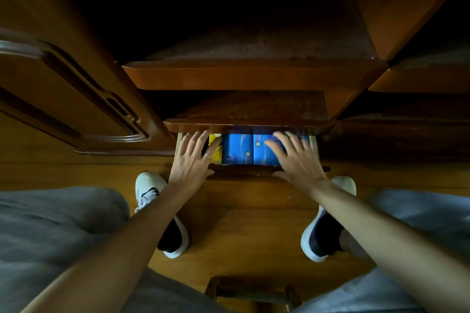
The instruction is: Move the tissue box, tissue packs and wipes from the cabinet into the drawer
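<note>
Tissue packs (250, 150), blue, lie side by side in the low drawer (313, 145) beside a yellow pack (215, 151), my left hand (192, 160) and right hand (296, 160) spread flat, fingers apart, over them; probably soft, light, slippery film, best gripped by the ends.

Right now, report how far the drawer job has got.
Looks nearly done: two blue packs and a yellow item already lie side by side in the drawer, and the cabinet shelves above show nothing on them, though their backs are dark. In hand: the left hand and right hand rest spread over the drawer's front. Left: apparently just pushing it closed.
</note>
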The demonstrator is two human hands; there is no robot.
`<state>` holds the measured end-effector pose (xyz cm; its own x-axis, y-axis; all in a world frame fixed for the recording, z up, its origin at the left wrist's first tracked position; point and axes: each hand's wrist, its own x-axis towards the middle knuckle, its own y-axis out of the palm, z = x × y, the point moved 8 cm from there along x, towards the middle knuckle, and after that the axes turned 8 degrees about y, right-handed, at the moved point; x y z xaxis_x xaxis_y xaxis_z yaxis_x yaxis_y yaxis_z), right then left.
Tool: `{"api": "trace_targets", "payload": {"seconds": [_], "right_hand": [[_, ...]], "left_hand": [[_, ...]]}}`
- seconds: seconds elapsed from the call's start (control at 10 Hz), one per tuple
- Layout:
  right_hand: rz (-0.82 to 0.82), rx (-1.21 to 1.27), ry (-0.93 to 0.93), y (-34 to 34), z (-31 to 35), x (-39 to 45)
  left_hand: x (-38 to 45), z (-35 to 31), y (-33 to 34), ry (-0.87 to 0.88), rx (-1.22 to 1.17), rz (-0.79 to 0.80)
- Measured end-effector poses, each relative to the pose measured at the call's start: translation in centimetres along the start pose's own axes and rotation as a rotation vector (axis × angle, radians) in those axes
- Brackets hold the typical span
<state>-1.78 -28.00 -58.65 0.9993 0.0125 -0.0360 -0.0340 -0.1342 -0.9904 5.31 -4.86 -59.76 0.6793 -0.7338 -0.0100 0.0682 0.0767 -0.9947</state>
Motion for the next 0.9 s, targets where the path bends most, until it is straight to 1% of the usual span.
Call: {"api": "trace_targets", "payload": {"seconds": [0.1, 0.2, 0.3, 0.4, 0.5, 0.6, 0.7, 0.8, 0.9], "right_hand": [[-0.011, -0.012, 0.06, -0.1, -0.9, 2.2], [-0.078, -0.02, 0.051, -0.2, -1.4, 4.3], [-0.113, 0.013, 0.082, -0.4, -2.5, 6.2], [-0.117, 0.043, 0.066, -0.2, -2.9, 7.2], [-0.126, 0.063, 0.061, 0.1, -2.7, 7.4], [-0.106, 0.055, 0.11, 0.2, -2.5, 7.4], [-0.056, 0.033, 0.164, -0.1, -2.3, 7.3], [-0.042, 0.061, 0.193, -1.8, -1.8, 6.8], [-0.058, 0.224, -0.052, -5.0, 0.4, 6.2]], "left_hand": [[2.0, 1.2, 0.0, -0.06, 0.01, -0.02], [4.1, 2.0, -0.3, -0.091, 0.068, -0.071], [5.8, 3.1, -1.1, -0.081, 0.095, -0.168], [6.6, 4.1, -1.3, -0.028, 0.125, -0.226], [6.8, 4.2, -1.1, 0.029, 0.136, -0.22], [7.1, 4.2, -1.1, 0.029, 0.137, -0.158], [7.3, 3.9, -1.4, -0.015, 0.174, -0.05], [7.5, 3.0, -2.4, -0.008, 0.168, 0.002], [6.4, 2.7, -3.6, 0.089, 0.112, 0.038]]}}
